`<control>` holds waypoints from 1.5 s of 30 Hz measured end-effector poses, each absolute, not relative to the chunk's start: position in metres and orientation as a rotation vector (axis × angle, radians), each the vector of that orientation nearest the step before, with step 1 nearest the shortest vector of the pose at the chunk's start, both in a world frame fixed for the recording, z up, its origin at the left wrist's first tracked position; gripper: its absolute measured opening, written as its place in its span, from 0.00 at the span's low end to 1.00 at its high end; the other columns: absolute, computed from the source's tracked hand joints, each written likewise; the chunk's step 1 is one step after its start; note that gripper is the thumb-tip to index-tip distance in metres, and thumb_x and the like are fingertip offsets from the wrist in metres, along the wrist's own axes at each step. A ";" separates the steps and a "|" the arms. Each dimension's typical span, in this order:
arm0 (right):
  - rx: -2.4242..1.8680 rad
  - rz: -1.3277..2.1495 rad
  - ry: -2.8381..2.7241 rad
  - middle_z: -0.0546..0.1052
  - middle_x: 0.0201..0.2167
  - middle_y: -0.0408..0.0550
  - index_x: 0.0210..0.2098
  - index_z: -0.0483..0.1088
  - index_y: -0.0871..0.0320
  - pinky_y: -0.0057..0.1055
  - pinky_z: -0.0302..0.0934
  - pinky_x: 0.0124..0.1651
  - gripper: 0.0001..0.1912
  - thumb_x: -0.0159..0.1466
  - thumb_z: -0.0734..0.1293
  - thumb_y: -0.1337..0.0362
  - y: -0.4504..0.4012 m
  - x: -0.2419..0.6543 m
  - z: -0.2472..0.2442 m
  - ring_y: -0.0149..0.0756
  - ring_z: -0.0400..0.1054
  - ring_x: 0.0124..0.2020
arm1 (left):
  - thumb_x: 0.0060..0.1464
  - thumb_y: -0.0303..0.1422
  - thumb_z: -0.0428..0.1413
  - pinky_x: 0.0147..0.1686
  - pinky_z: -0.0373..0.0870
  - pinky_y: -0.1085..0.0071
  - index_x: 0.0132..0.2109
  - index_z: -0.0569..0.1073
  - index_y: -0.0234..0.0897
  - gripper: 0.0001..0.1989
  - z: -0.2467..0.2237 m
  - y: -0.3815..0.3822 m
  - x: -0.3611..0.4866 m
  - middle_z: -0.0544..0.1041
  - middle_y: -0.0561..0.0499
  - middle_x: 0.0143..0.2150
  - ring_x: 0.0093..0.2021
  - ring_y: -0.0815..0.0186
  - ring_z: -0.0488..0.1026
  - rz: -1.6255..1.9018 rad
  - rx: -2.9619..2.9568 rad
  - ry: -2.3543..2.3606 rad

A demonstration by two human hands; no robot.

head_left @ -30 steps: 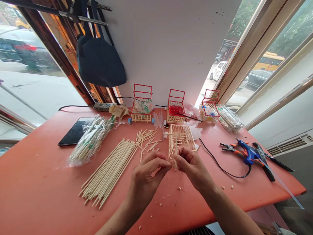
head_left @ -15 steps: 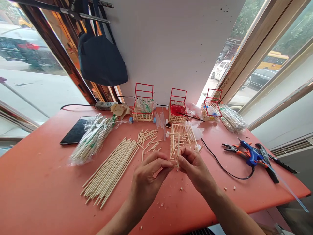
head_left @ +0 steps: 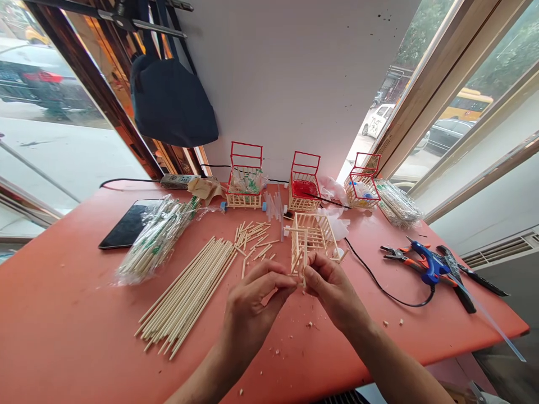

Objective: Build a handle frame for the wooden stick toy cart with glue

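Note:
My right hand pinches a small frame of pale wooden sticks, held up over the red table. The fingertips of my left hand are closed on the lower left end of the same frame, close to my right fingers. Just behind the hands stands a larger stick basket, partly hidden by them. Short cut sticks lie to its left, and a bundle of long sticks lies beside my left hand.
Three red-trimmed baskets line the wall. Wrapped sticks and a black tablet lie left. A blue glue gun, its cord, pliers and a black-handled tool lie right on the table.
The view has shifted slightly, moving the scene a little to the left. Both hands keep nearly the same pinch on the stick frame.

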State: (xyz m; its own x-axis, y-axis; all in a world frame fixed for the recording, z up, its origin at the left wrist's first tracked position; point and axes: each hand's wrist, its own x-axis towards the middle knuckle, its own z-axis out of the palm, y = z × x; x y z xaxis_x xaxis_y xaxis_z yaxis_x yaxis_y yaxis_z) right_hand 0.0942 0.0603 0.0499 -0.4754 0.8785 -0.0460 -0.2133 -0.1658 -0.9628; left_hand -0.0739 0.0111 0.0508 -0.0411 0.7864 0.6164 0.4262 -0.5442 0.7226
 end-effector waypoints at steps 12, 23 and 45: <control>-0.830 1.747 -1.306 0.62 0.26 0.38 0.33 0.66 0.58 0.25 0.47 0.30 0.18 0.65 0.72 0.50 0.060 0.095 0.051 0.27 0.50 0.26 | 0.54 0.18 0.63 0.38 0.73 0.80 0.36 0.80 0.38 0.09 0.050 0.011 -0.074 0.79 0.53 0.37 0.36 0.70 0.79 1.617 1.930 1.304; -0.818 1.760 -1.289 0.65 0.26 0.39 0.32 0.66 0.57 0.26 0.48 0.30 0.20 0.62 0.74 0.48 0.061 0.093 0.054 0.28 0.51 0.26 | 0.56 0.21 0.62 0.37 0.76 0.77 0.36 0.80 0.39 0.08 0.054 0.010 -0.073 0.80 0.52 0.36 0.36 0.68 0.80 1.621 1.920 1.302; -0.750 1.822 -1.307 0.69 0.29 0.42 0.33 0.67 0.57 0.27 0.52 0.33 0.18 0.65 0.71 0.50 0.063 0.095 0.051 0.29 0.56 0.28 | 0.55 0.20 0.63 0.37 0.76 0.76 0.36 0.80 0.39 0.08 0.052 0.009 -0.073 0.80 0.52 0.36 0.36 0.68 0.79 1.627 1.934 1.303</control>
State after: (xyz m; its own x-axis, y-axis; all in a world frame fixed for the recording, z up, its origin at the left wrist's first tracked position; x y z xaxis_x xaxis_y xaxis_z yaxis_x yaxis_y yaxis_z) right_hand 0.0950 0.0627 0.0506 -0.5403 0.8409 -0.0312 -0.2401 -0.1896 -0.9521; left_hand -0.0728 0.0089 0.0525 -0.0514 0.7776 0.6267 0.4414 -0.5452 0.7127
